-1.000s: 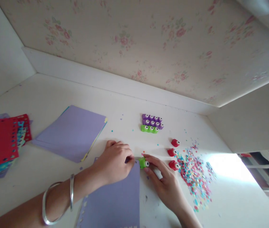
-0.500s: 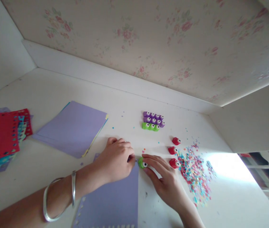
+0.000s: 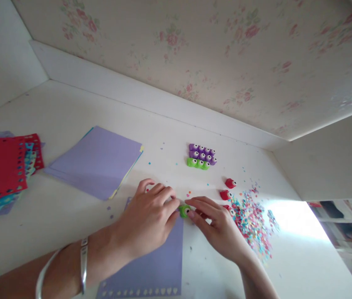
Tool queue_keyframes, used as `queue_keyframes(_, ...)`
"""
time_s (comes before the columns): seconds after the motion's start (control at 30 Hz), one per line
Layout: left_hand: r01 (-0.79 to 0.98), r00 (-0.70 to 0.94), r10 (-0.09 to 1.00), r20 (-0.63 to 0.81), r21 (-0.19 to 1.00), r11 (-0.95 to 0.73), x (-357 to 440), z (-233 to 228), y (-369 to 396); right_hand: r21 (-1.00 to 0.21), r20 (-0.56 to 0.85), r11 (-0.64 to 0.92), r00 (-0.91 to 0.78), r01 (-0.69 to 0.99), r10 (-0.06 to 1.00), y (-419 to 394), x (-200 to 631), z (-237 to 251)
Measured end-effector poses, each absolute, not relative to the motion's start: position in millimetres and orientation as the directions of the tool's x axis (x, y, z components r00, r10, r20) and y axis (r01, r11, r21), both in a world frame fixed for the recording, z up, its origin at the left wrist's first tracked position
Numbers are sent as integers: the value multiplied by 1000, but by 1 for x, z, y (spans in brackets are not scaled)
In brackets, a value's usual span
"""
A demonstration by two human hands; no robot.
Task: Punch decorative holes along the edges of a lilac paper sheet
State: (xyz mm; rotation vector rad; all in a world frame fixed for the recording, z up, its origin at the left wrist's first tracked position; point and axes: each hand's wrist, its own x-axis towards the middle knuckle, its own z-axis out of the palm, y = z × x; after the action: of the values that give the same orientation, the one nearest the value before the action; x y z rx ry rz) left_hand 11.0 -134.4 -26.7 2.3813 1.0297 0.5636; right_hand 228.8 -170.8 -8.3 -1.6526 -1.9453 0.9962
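A green paper punch (image 3: 184,211) with a white button sits at the upper right corner of a purple sheet of paper (image 3: 163,265). My right hand (image 3: 218,226) grips the punch, thumb by the button and fingers over its far side. Lying across the sheet's top edge, my left hand (image 3: 151,216) has curled fingers closed on the paper close beside the punch; their tips are partly hidden. Small punched shapes run along the sheet's near edge.
Purple and green paper punches (image 3: 201,156) stand in rows at the back. Several red punches (image 3: 230,183) stand beside a heap of confetti (image 3: 252,220) on the right. A stack of purple sheets (image 3: 98,162) lies left of centre, and punched red sheets (image 3: 1,166) at far left.
My left hand has shifted slightly and its fingers have spread over the sheet's edge. The green punch has turned a little in my right hand. More of the sheet's near edge shows.
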Motion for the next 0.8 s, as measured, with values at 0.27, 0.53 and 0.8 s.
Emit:
queue_keyframes(0.27,561,668,724,174,521,-643,-9,-47,-160,-735,-377,-183,-169,653,911,-156,228,-5)
queue_keyframes(0.53,547,684,707,181,515,-660,-11,-51,-158,-645,-567,-346,-122,681,815,-146,226,1)
queue_keyframes(0.8,538,686,703,187,521,-663,-12,-52,-158,-588,-623,-386,-93,711,777,-139,218,11)
